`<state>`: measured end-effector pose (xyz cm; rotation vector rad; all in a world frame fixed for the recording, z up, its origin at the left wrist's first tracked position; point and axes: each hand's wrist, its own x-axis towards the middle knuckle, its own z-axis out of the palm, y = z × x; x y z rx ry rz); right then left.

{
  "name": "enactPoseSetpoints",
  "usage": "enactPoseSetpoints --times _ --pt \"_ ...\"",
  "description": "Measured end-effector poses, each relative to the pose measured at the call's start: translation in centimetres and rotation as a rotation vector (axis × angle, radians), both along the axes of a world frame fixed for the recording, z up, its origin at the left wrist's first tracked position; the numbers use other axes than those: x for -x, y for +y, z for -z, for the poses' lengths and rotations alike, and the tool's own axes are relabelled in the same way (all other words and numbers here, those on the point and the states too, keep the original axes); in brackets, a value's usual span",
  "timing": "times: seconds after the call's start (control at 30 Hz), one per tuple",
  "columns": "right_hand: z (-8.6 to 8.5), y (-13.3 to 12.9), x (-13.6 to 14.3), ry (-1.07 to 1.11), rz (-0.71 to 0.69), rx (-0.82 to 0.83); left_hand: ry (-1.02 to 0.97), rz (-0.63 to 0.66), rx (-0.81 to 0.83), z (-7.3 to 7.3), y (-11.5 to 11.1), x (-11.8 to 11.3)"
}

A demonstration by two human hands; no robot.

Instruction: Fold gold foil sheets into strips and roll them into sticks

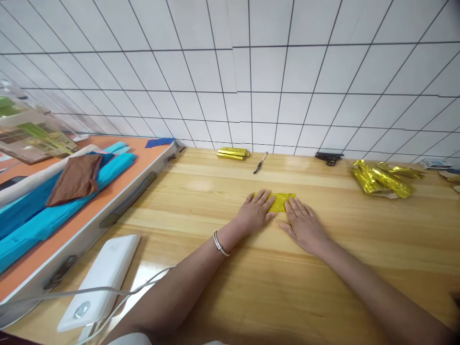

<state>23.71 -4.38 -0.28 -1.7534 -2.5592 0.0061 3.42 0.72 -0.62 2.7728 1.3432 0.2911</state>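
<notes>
A small rectangle of shiny gold foil paper (277,203) lies flat on the wooden table (201,211). Resting on its left end is my left hand (256,211), palm down with the fingers stretched out; a silver bracelet (220,243) circles that wrist. My right hand (304,224) lies flat too, its fingertips on the right end of the foil and its thumb pointing left. The middle of the foil shows between the hands, while its two ends are partly hidden under the fingers.
Behind the hands are rolled gold foil (232,154) and a pen (260,163). Crumpled gold foil (384,179) and a black object (329,158) lie at the right. At the left are a white power bank (102,278) with cables and an orange surface (143,165) bearing blue and brown material.
</notes>
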Motion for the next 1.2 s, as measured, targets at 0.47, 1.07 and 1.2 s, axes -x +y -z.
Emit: enactPoseSetpoints --times 0.47,1.07,1.2 --pt "1.1 -0.2 -2.1 0.111 -0.064 0.005 0.007 0.0 0.03 0.3 0.3 2.3" --pt "-0.5 4.5 -2.9 0.245 0.131 -0.095 -0.096 -0.193 0.041 0.3 0.9 2.9" --pt "0.3 5.6 -2.9 0.231 0.138 -0.038 -0.158 -0.205 0.061 0.4 1.2 3.2"
